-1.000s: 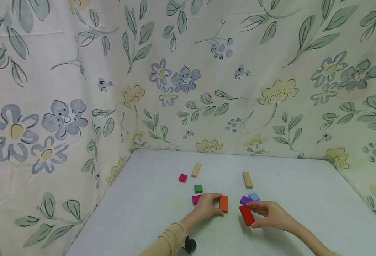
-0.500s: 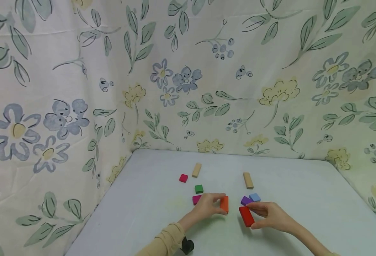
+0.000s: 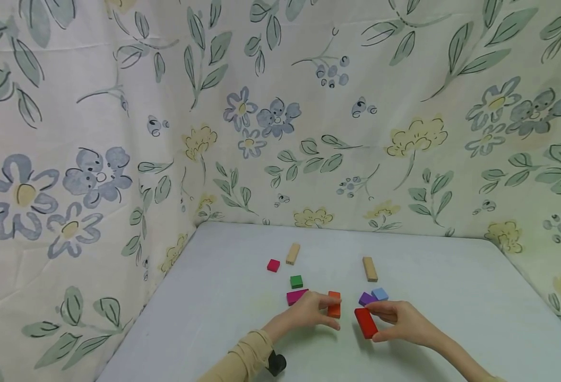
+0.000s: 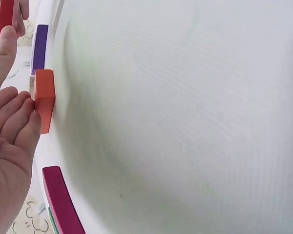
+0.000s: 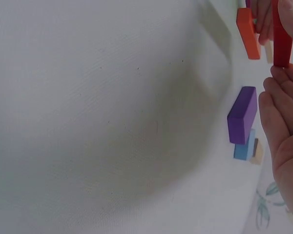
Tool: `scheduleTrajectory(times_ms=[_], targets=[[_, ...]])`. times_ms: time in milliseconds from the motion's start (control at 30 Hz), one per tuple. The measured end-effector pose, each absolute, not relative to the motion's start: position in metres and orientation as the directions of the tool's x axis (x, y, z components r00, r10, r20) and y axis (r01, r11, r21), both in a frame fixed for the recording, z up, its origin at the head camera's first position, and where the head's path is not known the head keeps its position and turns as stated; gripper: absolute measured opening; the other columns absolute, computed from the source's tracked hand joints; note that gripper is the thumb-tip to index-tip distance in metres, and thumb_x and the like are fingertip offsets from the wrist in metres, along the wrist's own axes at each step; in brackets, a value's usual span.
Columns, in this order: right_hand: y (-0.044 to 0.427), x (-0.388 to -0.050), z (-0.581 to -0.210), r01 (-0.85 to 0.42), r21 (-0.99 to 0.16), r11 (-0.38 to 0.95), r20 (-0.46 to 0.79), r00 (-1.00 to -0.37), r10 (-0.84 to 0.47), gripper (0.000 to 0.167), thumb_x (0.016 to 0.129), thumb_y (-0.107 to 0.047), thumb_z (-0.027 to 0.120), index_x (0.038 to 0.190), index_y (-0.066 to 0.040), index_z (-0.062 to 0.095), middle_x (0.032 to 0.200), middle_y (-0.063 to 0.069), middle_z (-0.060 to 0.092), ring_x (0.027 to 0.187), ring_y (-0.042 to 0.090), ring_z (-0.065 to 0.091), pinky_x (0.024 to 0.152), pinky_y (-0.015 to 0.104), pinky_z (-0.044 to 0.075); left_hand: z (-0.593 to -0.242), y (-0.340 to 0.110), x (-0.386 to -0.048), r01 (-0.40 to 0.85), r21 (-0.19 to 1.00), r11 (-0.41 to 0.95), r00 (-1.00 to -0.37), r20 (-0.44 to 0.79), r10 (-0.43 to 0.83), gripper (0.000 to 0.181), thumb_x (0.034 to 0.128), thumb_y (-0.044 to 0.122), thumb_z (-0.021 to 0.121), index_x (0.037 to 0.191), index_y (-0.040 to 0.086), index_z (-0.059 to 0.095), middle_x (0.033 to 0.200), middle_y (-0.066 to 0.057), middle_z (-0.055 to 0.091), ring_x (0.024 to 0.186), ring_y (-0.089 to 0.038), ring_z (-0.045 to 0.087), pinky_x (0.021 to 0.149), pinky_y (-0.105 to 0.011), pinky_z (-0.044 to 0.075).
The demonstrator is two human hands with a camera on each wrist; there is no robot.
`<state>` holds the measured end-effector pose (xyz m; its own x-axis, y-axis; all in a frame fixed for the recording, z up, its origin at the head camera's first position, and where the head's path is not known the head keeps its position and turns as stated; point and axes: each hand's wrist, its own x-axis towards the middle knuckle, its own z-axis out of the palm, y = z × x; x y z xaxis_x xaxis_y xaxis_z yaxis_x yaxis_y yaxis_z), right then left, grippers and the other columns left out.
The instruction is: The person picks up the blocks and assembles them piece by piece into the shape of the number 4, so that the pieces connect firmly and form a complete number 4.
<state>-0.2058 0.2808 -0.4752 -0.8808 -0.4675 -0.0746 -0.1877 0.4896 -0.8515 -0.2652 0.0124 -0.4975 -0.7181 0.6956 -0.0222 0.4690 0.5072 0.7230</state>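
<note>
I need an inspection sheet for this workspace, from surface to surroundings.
Surface: plain pale table
Job's things: red block held; orange block on the table
Clutter: magenta block, green block, crimson block, purple block, blue block, two wooden blocks; unidentified black object by the left sleeve
Hands: right hand pinches the red block; left hand at the orange block, thumb spread, contact unclear
Cables: nothing seen
Surroundings: floral fabric behind and at both sides

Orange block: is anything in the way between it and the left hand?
Nothing visible: in the head view, the left hand overlaps part of the orange block, with no other block between. The magenta block lies off to the left, partly hidden by the hand.
</note>
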Motion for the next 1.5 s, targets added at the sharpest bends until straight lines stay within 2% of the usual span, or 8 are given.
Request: scheduleTrajectory(times_ms=[467,700,1000,1200,1500], targets=[[0.268,-0.208,-0.478,-0.208,-0.842,0.498,-0.064,-0.877,-0.475,0.065,0.073,-0.027,0.081,0.125,0.004,0.056,0.126,0.025,0.059,0.116,0.042,0.056,0.088,0.036,0.053,-0.492,0.012,-0.271,0.423,0.729,0.538,-0.716,-0.095,0.692,0.057,0.0761,0.033,0.078,0.129,0.019,0.061,0.127,0.007,0.063,0.116,-0.006,0.057,0.093,-0.022,0.048],[0.258,-0.210,-0.482,-0.231,-0.835,0.499,-0.044,-0.876,-0.480,0.062,0.073,-0.026,0.082,0.123,0.003,0.059,0.122,0.023,0.062,0.113,0.040,0.059,0.087,0.037,0.053,-0.494,0.011,-0.275,0.426,0.740,0.521,-0.710,-0.084,0.699,0.055,0.0773,0.033,0.077,0.128,0.019,0.062,0.125,0.007,0.064,0.102,-0.001,0.056,0.085,-0.018,0.047],[0.243,-0.214,-0.486,-0.247,-0.820,0.517,-0.046,-0.871,-0.490,0.060,0.072,-0.028,0.082,0.121,0.001,0.061,0.119,0.020,0.064,0.112,0.038,0.060,0.086,0.037,0.053,-0.492,0.011,-0.275,0.419,0.749,0.513,-0.706,-0.086,0.703,0.054,0.0783,0.031,0.076,0.128,0.017,0.062,0.122,0.005,0.066,0.098,-0.002,0.057,0.082,-0.017,0.047],[0.234,-0.215,-0.488,-0.261,-0.801,0.538,-0.042,-0.873,-0.486,0.058,0.072,-0.029,0.082,0.119,-0.001,0.063,0.117,0.016,0.066,0.109,0.036,0.063,0.085,0.037,0.054,-0.493,0.011,-0.275,0.408,0.760,0.505,-0.709,-0.085,0.700,0.052,0.0786,0.029,0.077,0.127,0.017,0.062,0.120,0.006,0.067,0.099,0.000,0.059,0.086,-0.018,0.048],[0.225,-0.214,-0.492,-0.271,-0.773,0.574,-0.031,-0.887,-0.460,0.058,0.071,-0.033,0.082,0.117,-0.002,0.065,0.113,0.014,0.068,0.106,0.033,0.064,0.084,0.038,0.054,-0.492,0.012,-0.271,0.415,0.765,0.493,-0.715,-0.061,0.696,0.050,0.0791,0.027,0.076,0.125,0.014,0.063,0.119,0.003,0.068,0.104,-0.004,0.061,0.088,-0.019,0.049]])
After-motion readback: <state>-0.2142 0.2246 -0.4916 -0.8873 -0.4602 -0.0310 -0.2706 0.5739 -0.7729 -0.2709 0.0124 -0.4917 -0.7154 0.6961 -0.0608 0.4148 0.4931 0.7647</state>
